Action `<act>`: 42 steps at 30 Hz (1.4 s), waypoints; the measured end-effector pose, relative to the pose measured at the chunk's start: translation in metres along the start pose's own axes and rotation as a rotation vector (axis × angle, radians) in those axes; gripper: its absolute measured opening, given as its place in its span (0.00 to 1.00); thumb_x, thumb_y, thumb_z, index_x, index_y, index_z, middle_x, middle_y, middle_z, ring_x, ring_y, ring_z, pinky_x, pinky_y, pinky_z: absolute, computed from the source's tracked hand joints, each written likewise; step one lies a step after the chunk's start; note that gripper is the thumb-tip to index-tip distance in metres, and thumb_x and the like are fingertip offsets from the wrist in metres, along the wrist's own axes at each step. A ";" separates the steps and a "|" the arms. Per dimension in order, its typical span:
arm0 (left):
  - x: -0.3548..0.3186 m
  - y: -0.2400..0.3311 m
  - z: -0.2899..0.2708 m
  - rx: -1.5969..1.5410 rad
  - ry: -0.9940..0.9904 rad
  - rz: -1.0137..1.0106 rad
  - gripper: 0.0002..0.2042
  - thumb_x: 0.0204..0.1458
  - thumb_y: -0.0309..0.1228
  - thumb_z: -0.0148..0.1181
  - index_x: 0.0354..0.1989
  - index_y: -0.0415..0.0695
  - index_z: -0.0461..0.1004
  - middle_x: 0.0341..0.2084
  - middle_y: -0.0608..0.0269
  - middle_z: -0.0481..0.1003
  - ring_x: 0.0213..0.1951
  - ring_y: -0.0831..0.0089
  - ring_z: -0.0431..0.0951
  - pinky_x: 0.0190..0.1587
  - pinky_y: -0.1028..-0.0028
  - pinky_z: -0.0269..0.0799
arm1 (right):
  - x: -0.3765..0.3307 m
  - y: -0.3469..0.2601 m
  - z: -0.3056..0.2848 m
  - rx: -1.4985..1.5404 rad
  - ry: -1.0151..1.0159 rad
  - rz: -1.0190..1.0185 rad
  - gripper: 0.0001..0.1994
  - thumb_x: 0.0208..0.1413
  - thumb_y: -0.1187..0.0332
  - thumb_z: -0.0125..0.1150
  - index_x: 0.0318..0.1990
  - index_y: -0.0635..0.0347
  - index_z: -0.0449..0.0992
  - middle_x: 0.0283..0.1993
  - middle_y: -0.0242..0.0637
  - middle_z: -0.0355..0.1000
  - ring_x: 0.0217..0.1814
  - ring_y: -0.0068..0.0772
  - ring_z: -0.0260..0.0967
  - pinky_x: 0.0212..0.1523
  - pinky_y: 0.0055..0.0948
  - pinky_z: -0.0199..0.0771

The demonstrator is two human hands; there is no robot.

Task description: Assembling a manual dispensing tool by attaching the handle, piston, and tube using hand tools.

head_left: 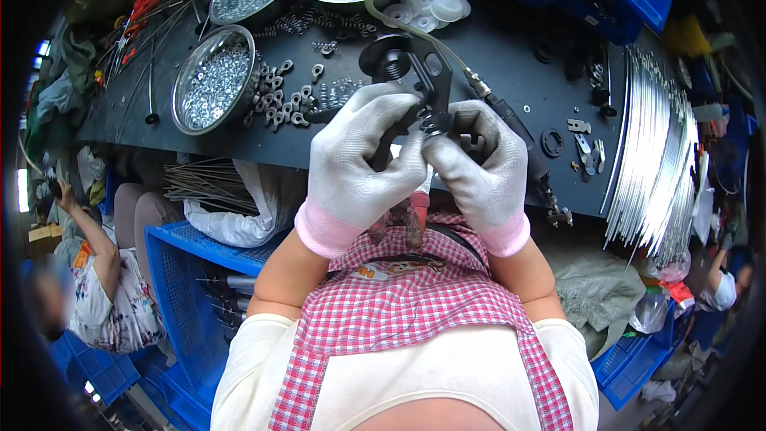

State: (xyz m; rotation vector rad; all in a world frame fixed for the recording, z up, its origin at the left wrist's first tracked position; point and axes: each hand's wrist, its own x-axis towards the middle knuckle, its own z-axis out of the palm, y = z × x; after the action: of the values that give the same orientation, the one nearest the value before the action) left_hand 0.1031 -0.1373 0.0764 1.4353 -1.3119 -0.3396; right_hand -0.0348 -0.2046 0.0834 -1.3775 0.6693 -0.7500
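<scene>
Both my hands wear whitish knit gloves with pink cuffs and meet above the bench's near edge. Fingers of my left hand point(363, 140) are closed round a black metal bracket point(432, 76), which stands up between the hands. A round black disc with a coil point(391, 64) sits at its upper left. Low on the bracket is a small dark coil spring point(435, 123); the thumb and fingers of my right hand point(483, 152) pinch at it, partly hiding it. Below the hands, a tool with red handles point(416, 211) shows in front of my apron.
Metal bowls of small shiny parts point(177, 100) stand at the back left, beside loose rod ends point(279, 100). White plastic caps point(447, 8) lie behind the bracket. A black air tool point(511, 124) with a hose lies to the right, near metal rods point(650, 152). People sit at both sides.
</scene>
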 end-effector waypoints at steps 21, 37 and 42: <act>-0.001 -0.006 0.005 -0.020 -0.084 0.036 0.15 0.46 0.23 0.57 0.44 0.33 0.73 0.41 0.46 0.74 0.39 0.58 0.80 0.41 0.70 0.76 | -0.003 0.020 -0.003 0.071 0.144 -0.079 0.04 0.53 0.75 0.61 0.34 0.67 0.76 0.28 0.26 0.70 0.26 0.09 0.62 0.26 0.13 0.61; -0.002 -0.006 0.004 -0.121 -0.129 -0.035 0.13 0.49 0.23 0.56 0.43 0.30 0.73 0.41 0.45 0.74 0.43 0.60 0.79 0.45 0.70 0.74 | 0.000 0.018 -0.002 0.180 0.085 0.052 0.04 0.54 0.74 0.61 0.31 0.66 0.74 0.24 0.24 0.68 0.24 0.08 0.58 0.23 0.13 0.56; -0.002 -0.007 0.004 -0.096 -0.086 -0.002 0.13 0.48 0.23 0.58 0.42 0.31 0.74 0.40 0.47 0.75 0.40 0.63 0.79 0.43 0.72 0.75 | 0.001 0.017 -0.005 0.139 0.027 0.058 0.05 0.54 0.73 0.60 0.31 0.66 0.74 0.24 0.24 0.67 0.25 0.10 0.58 0.25 0.15 0.58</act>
State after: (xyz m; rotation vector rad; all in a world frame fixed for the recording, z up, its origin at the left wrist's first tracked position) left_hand 0.1025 -0.1392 0.0682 1.3542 -1.3451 -0.4646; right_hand -0.0367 -0.2078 0.0659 -1.2185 0.6636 -0.7561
